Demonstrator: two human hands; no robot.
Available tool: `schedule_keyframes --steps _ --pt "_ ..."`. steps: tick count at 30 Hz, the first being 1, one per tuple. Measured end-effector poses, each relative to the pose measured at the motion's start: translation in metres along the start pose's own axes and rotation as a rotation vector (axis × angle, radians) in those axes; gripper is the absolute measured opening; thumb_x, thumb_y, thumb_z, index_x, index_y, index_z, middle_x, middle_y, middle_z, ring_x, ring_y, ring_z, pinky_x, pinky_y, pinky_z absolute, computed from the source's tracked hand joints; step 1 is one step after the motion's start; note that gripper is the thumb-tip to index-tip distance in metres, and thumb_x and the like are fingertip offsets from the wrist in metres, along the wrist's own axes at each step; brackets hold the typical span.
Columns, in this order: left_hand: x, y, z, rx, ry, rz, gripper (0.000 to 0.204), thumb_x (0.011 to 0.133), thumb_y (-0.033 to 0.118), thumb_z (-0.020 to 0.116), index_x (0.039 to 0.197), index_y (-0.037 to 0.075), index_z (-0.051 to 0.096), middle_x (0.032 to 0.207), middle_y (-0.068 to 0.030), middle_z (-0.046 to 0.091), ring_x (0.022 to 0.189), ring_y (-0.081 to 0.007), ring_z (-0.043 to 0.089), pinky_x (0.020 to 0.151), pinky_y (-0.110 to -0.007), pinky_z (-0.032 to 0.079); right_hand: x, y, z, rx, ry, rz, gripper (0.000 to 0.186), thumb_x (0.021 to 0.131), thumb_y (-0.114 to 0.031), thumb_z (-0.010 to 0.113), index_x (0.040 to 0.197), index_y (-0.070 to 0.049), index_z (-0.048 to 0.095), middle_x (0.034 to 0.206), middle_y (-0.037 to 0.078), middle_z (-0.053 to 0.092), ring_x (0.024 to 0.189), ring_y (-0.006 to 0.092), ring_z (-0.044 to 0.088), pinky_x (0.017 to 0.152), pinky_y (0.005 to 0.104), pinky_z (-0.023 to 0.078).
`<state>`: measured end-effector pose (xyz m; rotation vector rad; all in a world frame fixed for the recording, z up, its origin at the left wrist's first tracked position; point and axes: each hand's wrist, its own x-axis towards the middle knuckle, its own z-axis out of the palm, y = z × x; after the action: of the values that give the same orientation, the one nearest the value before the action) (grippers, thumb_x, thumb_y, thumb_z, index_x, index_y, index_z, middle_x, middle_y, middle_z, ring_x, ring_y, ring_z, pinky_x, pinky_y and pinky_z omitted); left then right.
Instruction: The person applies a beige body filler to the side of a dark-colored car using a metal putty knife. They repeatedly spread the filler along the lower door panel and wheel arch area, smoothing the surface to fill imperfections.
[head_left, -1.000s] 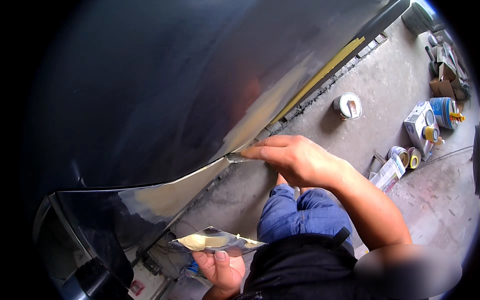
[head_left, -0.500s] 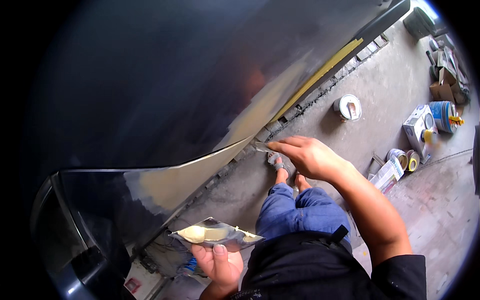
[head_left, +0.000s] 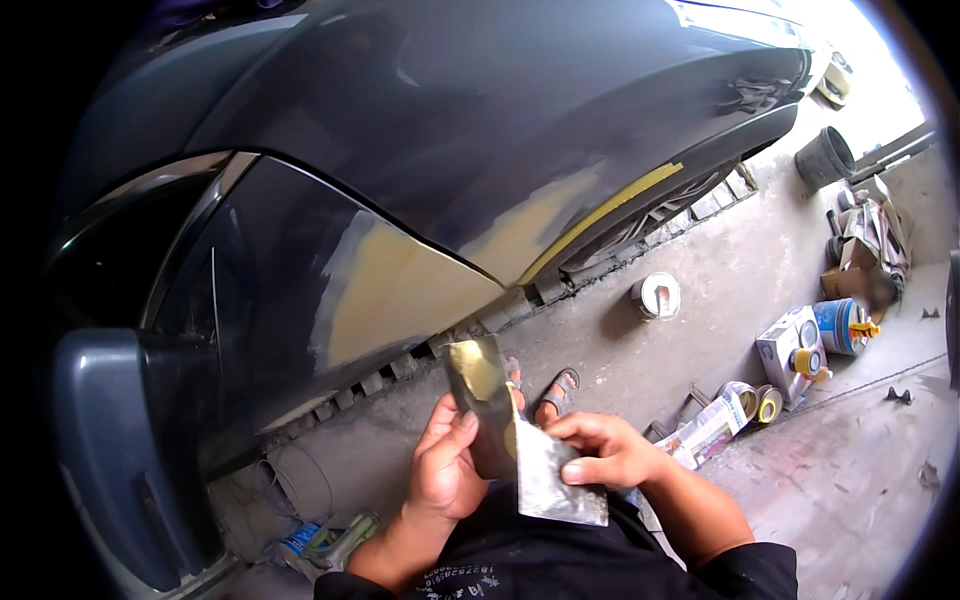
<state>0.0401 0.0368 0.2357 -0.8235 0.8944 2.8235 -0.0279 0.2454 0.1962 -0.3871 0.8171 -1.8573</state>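
Note:
My left hand (head_left: 448, 470) grips a thin dark metal spreader (head_left: 487, 425) carrying cream-yellow putty near its far end. My right hand (head_left: 607, 450) is closed on a silvery metal spreader (head_left: 553, 500), whose edge meets the left one. Both are low in front of my body. Beyond them is the dark grey car body (head_left: 440, 90), with cream filler patches (head_left: 400, 290) on its door and rear panel and yellow tape (head_left: 620, 200) along a lower edge. My sandalled feet stand on the concrete floor (head_left: 700, 330).
The side mirror (head_left: 120, 430) juts out at lower left. A white tin (head_left: 656, 296) stands beside the car. At right are a dark bucket (head_left: 823, 158), a blue pail (head_left: 838, 327), a white box (head_left: 785, 350), several cans and cardboard (head_left: 850, 260). Cables and containers lie at lower left.
My view has swung back, showing more of the car. My right hand has left the panel seam and come down to the left spreader, which has turned upright in the picture.

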Motion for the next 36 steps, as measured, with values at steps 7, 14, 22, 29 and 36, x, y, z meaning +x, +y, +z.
schedule_keyframes --steps 7,14,22,29,36 --pt "-0.025 -0.006 0.000 -0.003 -0.146 0.007 0.029 0.095 0.003 0.050 0.124 0.003 0.048 0.123 -0.0125 0.058 0.117 -0.0225 0.054 0.104 -0.040 0.041 -0.001 0.023 -0.020 -0.136 0.386 -0.013 0.038 0.092 -0.014 0.065 0.122 0.002 0.050 0.109 0.008 0.063 0.099 0.0125 0.059 0.088 0.0289 0.048" --pt "-0.055 0.004 -0.028 0.277 -0.232 0.639 0.039 0.094 -0.001 0.044 0.133 0.004 0.042 0.137 -0.0096 0.048 0.128 -0.0218 0.044 0.111 -0.040 0.031 -0.027 0.042 0.051 -0.688 0.562 -0.274 0.034 0.089 -0.017 0.069 0.114 0.002 0.056 0.089 0.009 0.066 0.078 0.0158 0.065 0.072 0.0282 0.051" --pt "-0.090 0.008 -0.056 0.641 -0.472 0.633 0.046 0.095 0.000 0.048 0.140 0.004 0.040 0.133 -0.0111 0.049 0.120 -0.0228 0.047 0.104 -0.037 0.034 -0.011 0.053 0.101 -1.027 0.631 -0.380 0.034 0.084 -0.019 0.073 0.107 0.000 0.056 0.075 0.015 0.062 0.064 0.0239 0.060 0.059 0.0320 0.047" --pt "-0.106 0.040 -0.060 1.388 -0.460 0.724 0.037 0.089 -0.007 0.056 0.125 0.002 0.056 0.110 -0.0180 0.060 0.089 -0.0292 0.062 0.081 -0.029 0.049 -0.018 0.021 0.121 -1.237 0.519 -0.503 0.040 0.079 -0.010 0.077 0.113 0.001 0.058 0.078 0.011 0.065 0.066 0.0180 0.064 0.061 0.0276 0.049" --pt "-0.081 0.044 -0.083 1.834 -0.692 0.971 0.012 0.089 0.001 0.052 0.099 -0.001 0.058 0.091 -0.0118 0.057 0.077 -0.0225 0.057 0.068 -0.031 0.047 -0.044 -0.016 0.120 -1.270 0.309 -0.622 0.049 0.074 0.003 0.071 0.122 -0.005 0.063 0.095 0.013 0.066 0.087 0.0290 0.067 0.072 0.0326 0.054"
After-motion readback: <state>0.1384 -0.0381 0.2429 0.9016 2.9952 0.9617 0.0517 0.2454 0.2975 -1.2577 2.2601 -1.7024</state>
